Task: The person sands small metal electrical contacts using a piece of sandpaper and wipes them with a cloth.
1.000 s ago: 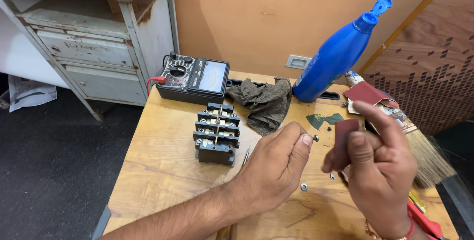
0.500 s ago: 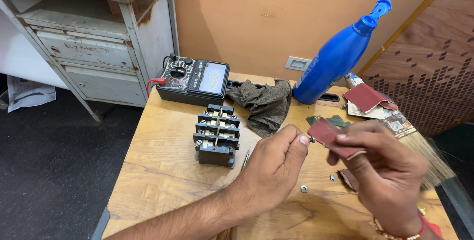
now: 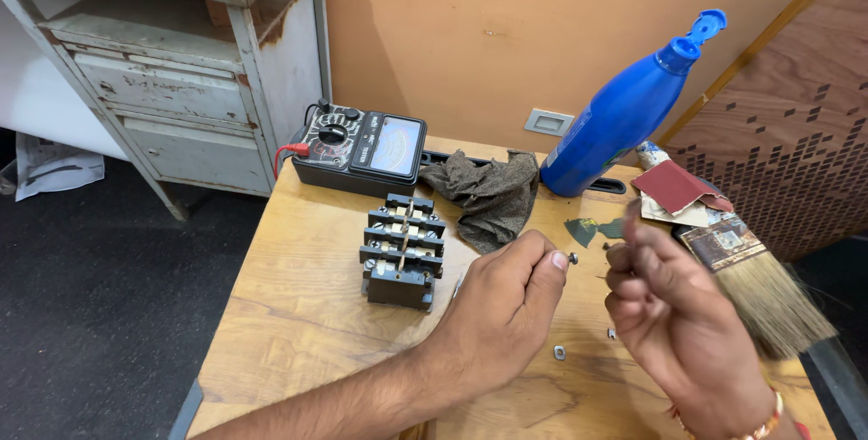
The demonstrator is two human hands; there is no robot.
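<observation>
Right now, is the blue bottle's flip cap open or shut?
Open: the blue bottle leans against the wall, and its flip cap is hinged up off the nozzle.

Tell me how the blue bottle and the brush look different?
The blue bottle is smooth plastic and leans tilted against the wall; the brush lies flat with tan, splayed bristles. The bottle's cap is flipped open; the brush has no cap. Both rest on the wooden table.
</observation>
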